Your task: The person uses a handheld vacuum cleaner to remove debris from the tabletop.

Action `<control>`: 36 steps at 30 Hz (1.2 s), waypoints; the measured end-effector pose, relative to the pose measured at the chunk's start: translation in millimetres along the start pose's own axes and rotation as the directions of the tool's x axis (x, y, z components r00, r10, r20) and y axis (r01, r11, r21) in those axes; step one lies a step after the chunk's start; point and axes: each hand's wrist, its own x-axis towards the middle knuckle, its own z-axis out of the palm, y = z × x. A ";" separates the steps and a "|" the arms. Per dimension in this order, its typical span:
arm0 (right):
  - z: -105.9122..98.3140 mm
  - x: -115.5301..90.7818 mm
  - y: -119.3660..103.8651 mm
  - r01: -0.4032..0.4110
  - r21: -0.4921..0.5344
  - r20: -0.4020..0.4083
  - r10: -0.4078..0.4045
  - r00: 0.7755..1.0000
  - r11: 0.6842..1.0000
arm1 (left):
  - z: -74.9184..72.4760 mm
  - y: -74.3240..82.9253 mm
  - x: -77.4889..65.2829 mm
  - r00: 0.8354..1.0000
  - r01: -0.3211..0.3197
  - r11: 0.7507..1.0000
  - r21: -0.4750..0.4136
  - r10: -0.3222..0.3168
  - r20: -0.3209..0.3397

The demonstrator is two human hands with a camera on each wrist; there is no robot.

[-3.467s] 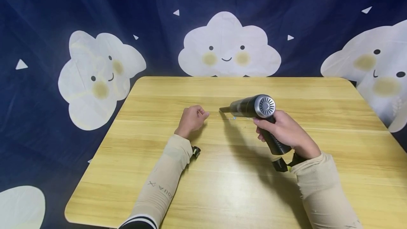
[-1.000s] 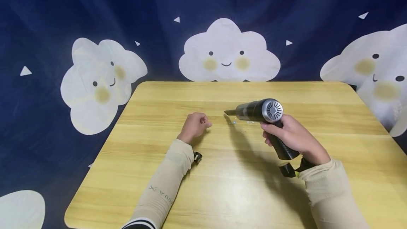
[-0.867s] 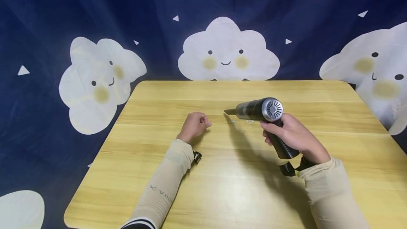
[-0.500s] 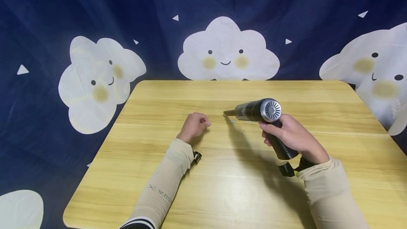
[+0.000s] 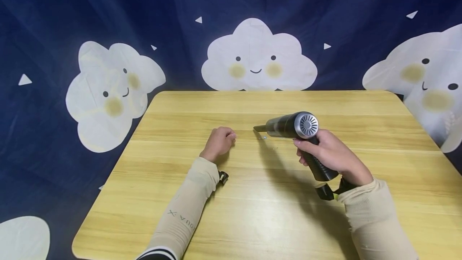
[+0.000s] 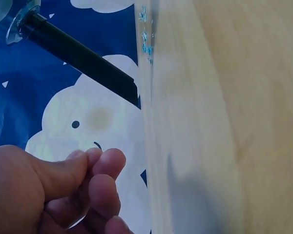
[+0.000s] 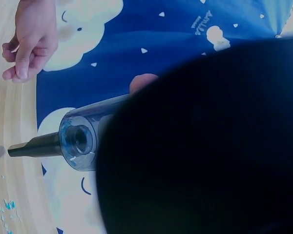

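My right hand (image 5: 326, 153) grips a black handheld vacuum cleaner (image 5: 286, 125) by its handle, the silver vented end facing me. Its dark flat nozzle (image 7: 34, 145) points left and down, the tip close over the table. The clear dust cup (image 7: 80, 139) shows in the right wrist view, where the black body covers much of the picture. Small blue and clear scraps (image 6: 147, 46) lie on the wood beside the nozzle. To the left of the nozzle, my left hand (image 5: 219, 143) hovers over the table with loosely curled fingers, thumb against index finger, nothing visible between them.
The wooden table (image 5: 162, 196) has rounded corners and a far edge against a blue curtain (image 5: 180, 3) printed with white clouds. A small black wrist camera (image 5: 223, 177) sits on the left sleeve, another black camera (image 5: 325, 191) at the right wrist.
Compared with the oldest frame, the vacuum cleaner is slightly farther right; over the last second it drifts a little left. The left hand's fingers have turned slightly inward. The view has tilted a little.
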 end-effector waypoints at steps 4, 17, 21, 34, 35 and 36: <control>0.0 -0.1 0.1 0.000 -0.005 -0.003 0.000 1.000 1.000 | -0.9 1.2 -0.4 1.000 -0.003 1.000 -0.006 0.002 -0.017; -1.6 0.6 0.6 -0.004 0.018 0.000 0.004 1.000 1.000 | -0.3 3.2 -1.0 0.996 0.007 0.998 -0.069 -0.012 -0.084; -2.5 0.9 0.4 -0.012 0.018 -0.001 0.013 1.000 1.000 | -1.1 3.3 -0.3 0.997 0.009 0.997 -0.077 -0.015 -0.079; -7.3 0.0 1.5 -0.036 0.023 -0.024 0.037 0.999 0.999 | -0.5 3.3 0.3 0.999 -0.006 0.998 -0.055 0.003 -0.054; -7.7 -0.1 1.5 -0.037 0.022 -0.027 0.038 0.999 0.999 | -0.3 3.1 0.2 0.999 -0.005 0.999 -0.054 0.002 -0.054; -8.1 -0.3 1.5 -0.036 0.022 -0.031 0.036 0.999 0.999 | -0.3 3.2 0.0 0.999 -0.005 0.999 -0.053 0.002 -0.053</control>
